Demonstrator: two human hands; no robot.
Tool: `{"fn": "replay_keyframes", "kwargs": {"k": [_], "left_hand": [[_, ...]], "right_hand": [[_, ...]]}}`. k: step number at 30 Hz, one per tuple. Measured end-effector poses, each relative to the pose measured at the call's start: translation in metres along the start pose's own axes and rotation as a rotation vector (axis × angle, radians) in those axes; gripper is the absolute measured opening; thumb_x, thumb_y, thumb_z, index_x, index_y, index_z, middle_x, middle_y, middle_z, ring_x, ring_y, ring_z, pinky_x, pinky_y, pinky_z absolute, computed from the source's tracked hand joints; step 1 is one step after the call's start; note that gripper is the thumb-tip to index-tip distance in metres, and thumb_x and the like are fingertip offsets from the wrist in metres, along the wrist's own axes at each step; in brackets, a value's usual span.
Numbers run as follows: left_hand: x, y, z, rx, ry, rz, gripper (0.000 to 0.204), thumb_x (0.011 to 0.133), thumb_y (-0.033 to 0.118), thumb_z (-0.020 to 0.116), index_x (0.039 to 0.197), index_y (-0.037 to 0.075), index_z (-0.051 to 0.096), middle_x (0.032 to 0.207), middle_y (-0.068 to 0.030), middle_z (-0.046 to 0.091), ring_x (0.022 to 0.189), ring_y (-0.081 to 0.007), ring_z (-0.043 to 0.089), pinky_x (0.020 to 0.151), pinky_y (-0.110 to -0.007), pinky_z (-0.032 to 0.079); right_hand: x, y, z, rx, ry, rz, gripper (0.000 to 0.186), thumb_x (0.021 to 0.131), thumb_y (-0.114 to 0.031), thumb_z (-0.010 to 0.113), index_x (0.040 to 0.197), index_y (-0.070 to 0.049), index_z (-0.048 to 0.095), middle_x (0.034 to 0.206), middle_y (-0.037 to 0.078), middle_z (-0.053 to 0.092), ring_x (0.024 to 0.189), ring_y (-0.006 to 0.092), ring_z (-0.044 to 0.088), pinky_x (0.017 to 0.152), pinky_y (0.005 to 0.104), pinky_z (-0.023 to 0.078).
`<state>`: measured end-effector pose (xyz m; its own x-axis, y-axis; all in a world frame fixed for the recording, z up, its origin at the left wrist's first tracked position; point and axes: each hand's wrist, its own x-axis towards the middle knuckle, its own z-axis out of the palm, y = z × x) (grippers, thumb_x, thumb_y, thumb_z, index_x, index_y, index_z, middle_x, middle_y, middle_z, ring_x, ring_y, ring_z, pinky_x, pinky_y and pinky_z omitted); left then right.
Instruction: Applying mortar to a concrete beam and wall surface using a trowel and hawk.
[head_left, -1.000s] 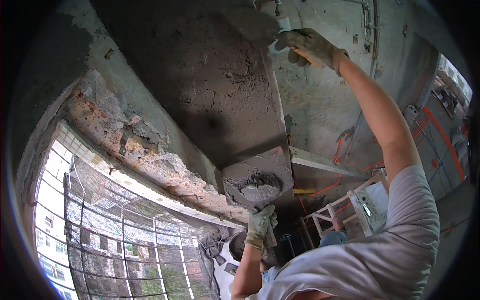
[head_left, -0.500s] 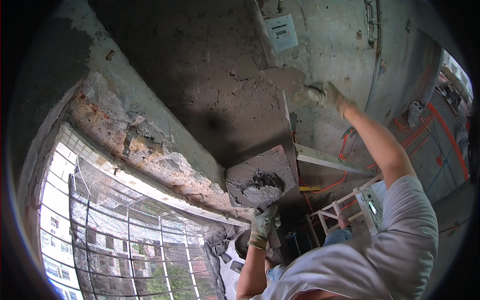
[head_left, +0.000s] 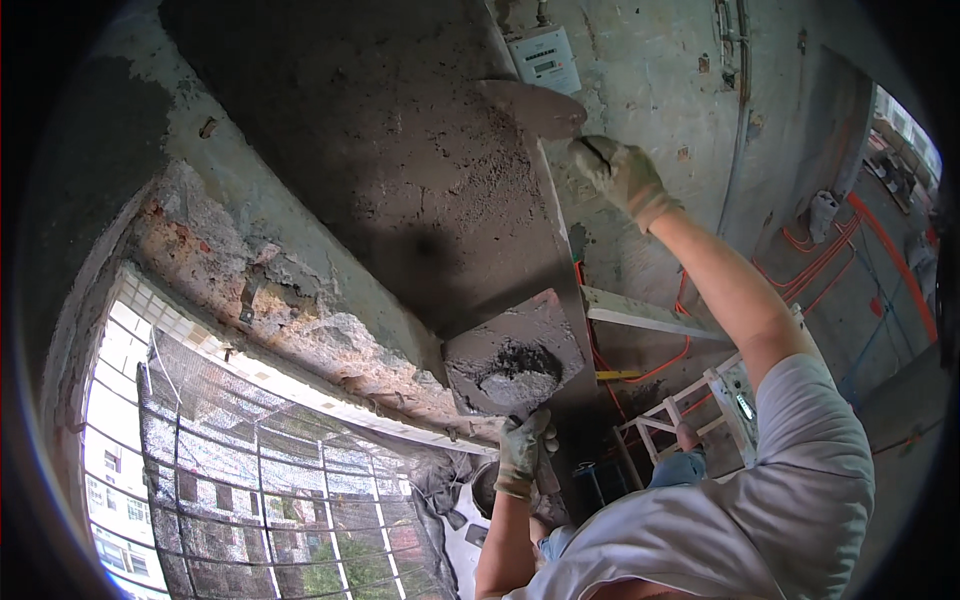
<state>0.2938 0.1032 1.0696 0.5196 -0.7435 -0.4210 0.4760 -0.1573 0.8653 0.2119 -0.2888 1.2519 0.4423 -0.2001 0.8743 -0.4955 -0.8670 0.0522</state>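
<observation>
My right hand (head_left: 625, 180), in a pale work glove, is closed round the handle of a plastering trowel (head_left: 540, 108). The trowel's long rounded blade lies near the edge of the dark, freshly plastered wall (head_left: 400, 150), just below a white meter box. In my gloved left hand (head_left: 522, 450) is the handle of a plasterer's hawk (head_left: 470, 355), a flat, roughly square board. A heap of wet grey mortar (head_left: 520, 375) sits on the board, close to the wall.
A meter box (head_left: 545, 62) hangs on the bare wall. At left, a barred window (head_left: 260, 480) with netting sits below a broken masonry edge (head_left: 290, 310). A pale wooden frame (head_left: 670, 420) stands at lower right, and orange conduits (head_left: 890, 260) run beyond.
My right hand has moved up and to the left, carrying the trowel toward the meter box. The hawk and my left hand have stayed nearly in place; the view has shifted slightly.
</observation>
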Motion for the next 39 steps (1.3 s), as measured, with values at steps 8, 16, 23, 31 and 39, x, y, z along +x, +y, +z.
{"fn": "replay_keyframes", "kwargs": {"k": [8,16,23,31,39], "left_hand": [[0.002,-0.004,0.001,-0.116,-0.015,0.01,0.012,0.086,0.015,0.071,0.08,0.01,0.062,0.063,-0.0017,0.058,0.047,-0.0128,0.052,0.041,-0.026,0.039],[-0.006,-0.002,-0.005,-0.111,0.04,-0.013,0.014,0.086,0.015,0.072,0.085,0.009,0.06,0.063,-0.0043,0.057,0.044,-0.0149,0.051,0.04,-0.026,0.039],[0.003,0.0,0.008,-0.039,0.003,-0.103,0.014,0.086,0.014,0.072,0.084,0.01,0.059,0.064,-0.0047,0.058,0.045,-0.0156,0.051,0.04,-0.027,0.04],[0.006,-0.005,0.001,-0.108,-0.051,-0.053,0.012,0.086,0.012,0.072,0.086,0.009,0.06,0.065,-0.0038,0.057,0.048,-0.0149,0.054,0.04,-0.028,0.042],[0.0,0.014,0.004,-0.076,-0.023,-0.08,0.012,0.086,0.012,0.072,0.088,0.01,0.06,0.064,-0.0034,0.057,0.047,-0.0145,0.053,0.04,-0.027,0.041]], "right_hand": [[0.069,-0.062,-0.029,1.383,-0.212,0.91,0.042,0.102,-0.038,0.049,0.124,-0.005,0.062,0.12,0.015,0.067,0.089,0.0209,0.072,0.071,0.0354,0.063],[0.047,0.029,-0.031,0.023,-0.176,-0.226,0.028,0.096,-0.015,0.055,0.122,-0.017,0.062,0.108,0.004,0.071,0.085,0.0181,0.07,0.063,0.0297,0.059],[0.154,0.019,-0.12,-0.305,-0.355,-0.233,0.025,0.099,-0.039,0.051,0.096,-0.02,0.067,0.08,0.004,0.071,0.062,0.0245,0.067,0.059,0.0374,0.057],[0.21,0.053,-0.164,-0.389,-0.042,-0.273,0.037,0.093,-0.043,0.059,0.096,-0.008,0.07,0.069,0.01,0.069,0.056,0.0256,0.064,0.056,0.0406,0.053],[0.214,-0.024,-0.124,-0.057,-0.267,-0.06,0.047,0.097,-0.05,0.053,0.122,-0.012,0.066,0.092,0.01,0.073,0.08,0.0209,0.069,0.08,0.0379,0.055]]}}
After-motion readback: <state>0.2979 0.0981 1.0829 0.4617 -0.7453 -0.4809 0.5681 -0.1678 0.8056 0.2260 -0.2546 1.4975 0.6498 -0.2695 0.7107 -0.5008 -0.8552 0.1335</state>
